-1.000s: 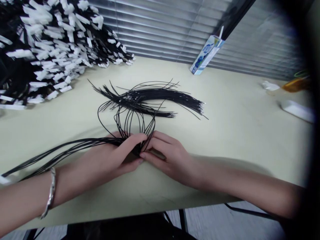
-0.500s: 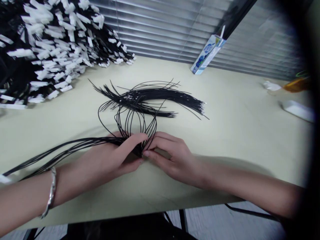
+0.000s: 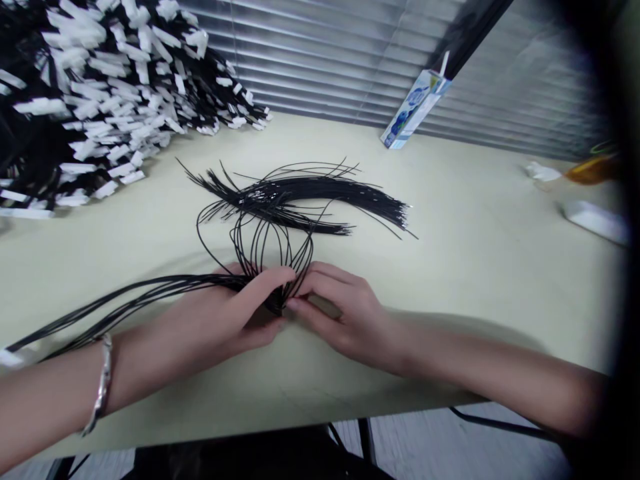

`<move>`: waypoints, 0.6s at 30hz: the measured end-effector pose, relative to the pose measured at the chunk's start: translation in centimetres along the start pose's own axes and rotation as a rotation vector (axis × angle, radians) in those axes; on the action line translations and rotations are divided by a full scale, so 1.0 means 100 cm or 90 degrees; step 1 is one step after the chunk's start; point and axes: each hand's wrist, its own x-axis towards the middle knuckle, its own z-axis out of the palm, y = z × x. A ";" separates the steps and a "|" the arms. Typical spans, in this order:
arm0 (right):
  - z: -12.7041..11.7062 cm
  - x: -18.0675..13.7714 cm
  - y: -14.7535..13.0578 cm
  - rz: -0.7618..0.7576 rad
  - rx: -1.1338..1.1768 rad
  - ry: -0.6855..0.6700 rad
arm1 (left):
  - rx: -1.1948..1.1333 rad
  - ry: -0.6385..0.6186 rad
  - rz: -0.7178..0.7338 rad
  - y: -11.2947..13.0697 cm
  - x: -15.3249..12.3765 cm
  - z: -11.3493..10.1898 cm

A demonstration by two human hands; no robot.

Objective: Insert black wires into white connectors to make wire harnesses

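My left hand point(image 3: 225, 313) is closed around a bundle of thin black wires point(image 3: 125, 300) that trails off to the left across the table. The wires loop upward point(image 3: 260, 247) just past my fingers and bend back down between both hands. My right hand point(image 3: 340, 307) is pinched on the ends of those looped wires, its fingertips touching my left thumb. A silver bracelet point(image 3: 100, 387) sits on my left wrist. Behind the loops lies a loose sheaf of black wires point(image 3: 320, 193) with bare tips pointing right.
A large heap of black wires with white tags point(image 3: 90, 87) fills the far left of the cream table point(image 3: 475, 267). A tilted drink carton point(image 3: 413, 110) leans at the back by the blinds. White and orange objects point(image 3: 590, 193) lie at the right edge.
My right hand has shifted slightly right and its fingers closed tighter on the wire loops. The left hand and the wire piles have barely moved.
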 end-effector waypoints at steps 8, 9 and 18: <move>0.002 -0.002 0.000 -0.043 -0.068 -0.014 | 0.007 -0.002 0.002 0.000 0.000 0.001; 0.002 -0.002 -0.001 -0.051 -0.080 -0.017 | 0.006 -0.006 -0.004 0.000 0.000 0.001; 0.001 -0.003 -0.001 -0.068 -0.094 -0.020 | -0.003 0.002 -0.010 -0.001 0.000 0.001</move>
